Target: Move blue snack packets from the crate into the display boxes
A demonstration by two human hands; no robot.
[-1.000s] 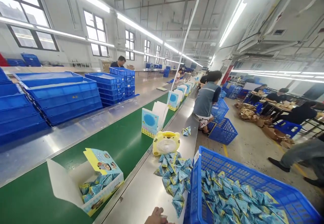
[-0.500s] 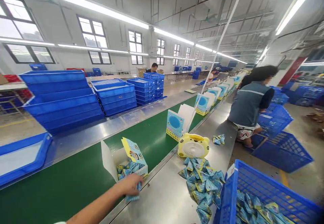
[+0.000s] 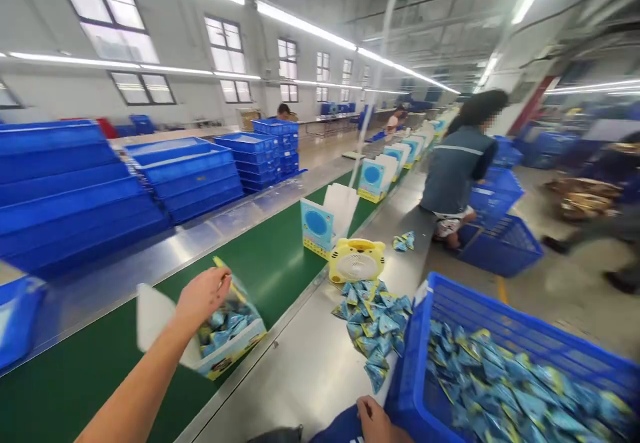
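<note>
Head view: my left hand (image 3: 203, 294) has risen from the box's near edge, fingers loosely on the yellow flap of the filled carton (image 3: 227, 333) on the green belt (image 3: 270, 263). My right hand (image 3: 376, 421) rests near the blue basket (image 3: 425, 363), grip unclear.

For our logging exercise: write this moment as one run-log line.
left hand: over open carton on green belt | right hand: beside blue basket

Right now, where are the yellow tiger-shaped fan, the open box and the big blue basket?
yellow tiger-shaped fan (image 3: 357, 261), head view, round grille.
open cardboard box (image 3: 231, 348), head view, front wall.
big blue plastic basket (image 3: 505, 326), head view, far rim.
</note>
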